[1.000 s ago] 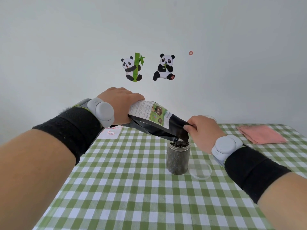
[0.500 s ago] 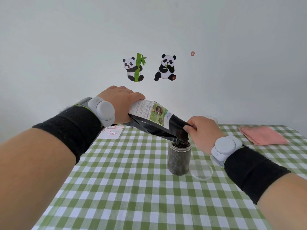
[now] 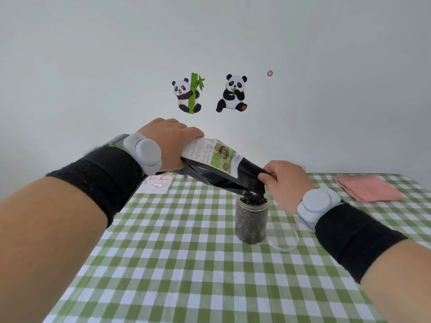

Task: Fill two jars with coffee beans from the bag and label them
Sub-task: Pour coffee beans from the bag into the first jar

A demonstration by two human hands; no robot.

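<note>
- The black coffee bag (image 3: 224, 169) is held tilted above the bench (image 3: 186, 264). Its raised end is gripped by the left hand (image 3: 170, 143), whose fingers (image 3: 191, 132) are curled over the top edge, with their tips hidden behind the bag.
- The lower, open end is pinched by the right hand (image 3: 284, 183). Only the thumb and one bent finger are seen on the black film, and the other fingers are tucked out of sight.
- The bag's mouth is held just over the open jar (image 3: 250, 222), which stands upright on the bench. The opening itself is lost against the dark contents.
- The jar is filled with coffee beans (image 3: 253, 200), heaped slightly above the rim.
- A clear lid (image 3: 283, 236) is laid flat just beside the jar on its right and is faint against the check cloth.
- A pale rounded rim (image 3: 296, 164) is glimpsed behind the right hand. It is possibly a second jar, but most of it is covered.
- A white label sheet (image 3: 155, 185) with red outlines is partly hidden by the left wrist and the bag.
- A folded pink cloth (image 3: 368, 187) is seen at the far right, well apart from the jar.
- The print on the bag is too small to be read.
- Both forearms are cut off by the frame edges.
</note>
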